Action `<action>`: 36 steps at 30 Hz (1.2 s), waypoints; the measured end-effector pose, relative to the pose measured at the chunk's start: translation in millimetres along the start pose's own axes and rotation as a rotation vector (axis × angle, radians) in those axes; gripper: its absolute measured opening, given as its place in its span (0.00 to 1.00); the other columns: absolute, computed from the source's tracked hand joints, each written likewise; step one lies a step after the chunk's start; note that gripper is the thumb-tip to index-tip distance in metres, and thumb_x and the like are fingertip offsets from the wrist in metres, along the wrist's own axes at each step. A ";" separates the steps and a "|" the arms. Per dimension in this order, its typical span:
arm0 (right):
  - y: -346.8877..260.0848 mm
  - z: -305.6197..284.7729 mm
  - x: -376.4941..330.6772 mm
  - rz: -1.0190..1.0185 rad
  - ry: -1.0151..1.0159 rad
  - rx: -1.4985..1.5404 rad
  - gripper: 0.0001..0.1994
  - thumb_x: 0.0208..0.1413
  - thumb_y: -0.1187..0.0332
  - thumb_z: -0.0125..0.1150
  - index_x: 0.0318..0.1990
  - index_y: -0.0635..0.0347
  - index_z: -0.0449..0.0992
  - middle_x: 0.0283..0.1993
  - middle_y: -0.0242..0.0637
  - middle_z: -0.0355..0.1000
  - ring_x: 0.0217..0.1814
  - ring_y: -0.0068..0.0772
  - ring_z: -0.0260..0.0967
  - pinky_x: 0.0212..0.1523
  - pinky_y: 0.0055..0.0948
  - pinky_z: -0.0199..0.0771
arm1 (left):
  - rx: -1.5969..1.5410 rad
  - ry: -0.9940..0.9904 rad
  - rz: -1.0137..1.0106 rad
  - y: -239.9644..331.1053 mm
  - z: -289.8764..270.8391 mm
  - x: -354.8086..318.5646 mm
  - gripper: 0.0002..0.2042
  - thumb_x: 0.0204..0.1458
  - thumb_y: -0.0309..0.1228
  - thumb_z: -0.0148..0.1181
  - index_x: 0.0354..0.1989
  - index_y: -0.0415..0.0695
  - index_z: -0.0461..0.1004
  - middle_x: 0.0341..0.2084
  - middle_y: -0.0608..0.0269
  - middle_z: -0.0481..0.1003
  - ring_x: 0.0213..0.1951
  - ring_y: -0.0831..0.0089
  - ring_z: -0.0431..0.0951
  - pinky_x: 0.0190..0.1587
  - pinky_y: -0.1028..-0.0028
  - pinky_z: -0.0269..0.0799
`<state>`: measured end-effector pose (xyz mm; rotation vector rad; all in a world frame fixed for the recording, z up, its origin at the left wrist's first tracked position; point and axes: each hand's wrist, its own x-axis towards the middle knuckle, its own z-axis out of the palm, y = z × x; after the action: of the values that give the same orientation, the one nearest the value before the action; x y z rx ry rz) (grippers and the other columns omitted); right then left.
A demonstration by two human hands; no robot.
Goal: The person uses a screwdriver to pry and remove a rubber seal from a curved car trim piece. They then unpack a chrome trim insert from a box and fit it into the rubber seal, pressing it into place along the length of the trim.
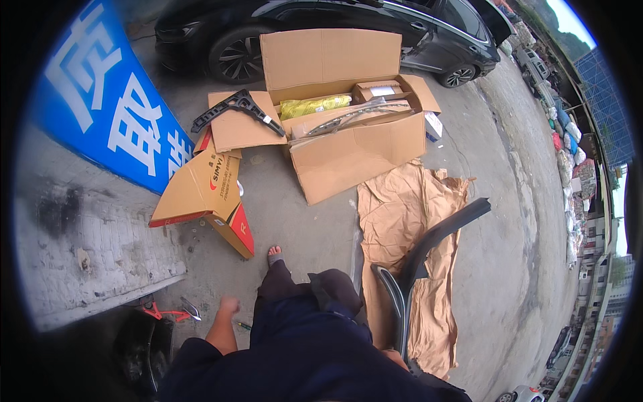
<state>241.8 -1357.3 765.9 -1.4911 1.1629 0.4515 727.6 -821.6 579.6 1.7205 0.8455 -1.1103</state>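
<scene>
My left hand (230,306) hangs beside my left leg, smeared by motion; its fingers do not show clearly. No thing is visible in it. At my right side, skin of my right hand or wrist (395,358) shows next to the lower end of a long curved black car trim piece (416,262). My body and the trim hide those fingers, so a grip cannot be made out. The trim extends over a crumpled sheet of brown packing paper (385,201). A shorter curved strip (392,292) with a pale edge lies along its left side.
An opened cardboard box (355,161) ahead holds a yellow-wrapped part (315,107). A black bracket (240,107) rests on its left flap. Nearer stands a brown carton (201,184). A black car (429,37) is behind, a blue sign (110,107) left, and a red-framed object (164,312) lower left.
</scene>
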 end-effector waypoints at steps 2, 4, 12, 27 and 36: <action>-28.7 29.8 19.6 0.261 0.208 0.253 0.07 0.60 0.72 0.60 0.43 0.65 0.79 0.34 0.46 0.79 0.23 0.39 0.71 0.26 0.38 0.77 | 0.088 0.148 0.237 124.4 5.3 25.2 0.18 0.53 0.21 0.64 0.54 0.37 0.79 0.29 0.53 0.79 0.23 0.64 0.78 0.26 0.63 0.76; -57.5 59.7 50.8 0.399 0.301 0.422 0.11 0.60 0.71 0.61 0.46 0.69 0.80 0.36 0.47 0.80 0.23 0.38 0.72 0.24 0.36 0.75 | -0.122 -0.029 0.356 243.7 13.6 33.7 0.23 0.58 0.25 0.63 0.63 0.39 0.73 0.37 0.55 0.80 0.27 0.68 0.78 0.32 0.63 0.78; -183.7 83.4 180.5 0.443 0.106 0.254 0.13 0.60 0.71 0.60 0.49 0.68 0.81 0.36 0.46 0.81 0.25 0.38 0.75 0.26 0.35 0.79 | 0.333 -0.154 0.568 447.0 52.8 73.2 0.32 0.61 0.34 0.66 0.73 0.40 0.64 0.62 0.46 0.73 0.55 0.55 0.79 0.48 0.61 0.80; -544.5 -51.6 556.8 0.165 0.015 0.710 0.16 0.65 0.75 0.53 0.58 0.67 0.76 0.41 0.41 0.77 0.31 0.27 0.72 0.39 0.32 0.81 | 0.297 0.372 0.371 572.9 133.9 98.4 0.12 0.60 0.24 0.61 0.50 0.34 0.77 0.34 0.56 0.80 0.34 0.71 0.82 0.33 0.71 0.79; -428.8 38.3 510.2 0.979 0.186 0.354 0.15 0.61 0.74 0.53 0.52 0.70 0.78 0.36 0.48 0.79 0.26 0.34 0.75 0.26 0.33 0.78 | 0.180 0.139 0.925 959.2 456.7 529.9 0.40 0.57 0.27 0.68 0.78 0.39 0.55 0.71 0.41 0.63 0.71 0.51 0.66 0.70 0.57 0.67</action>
<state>838.5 -1584.7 571.5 -0.5858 1.9815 0.7114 1615.1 -1558.4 298.7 2.0155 -0.0357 -0.4393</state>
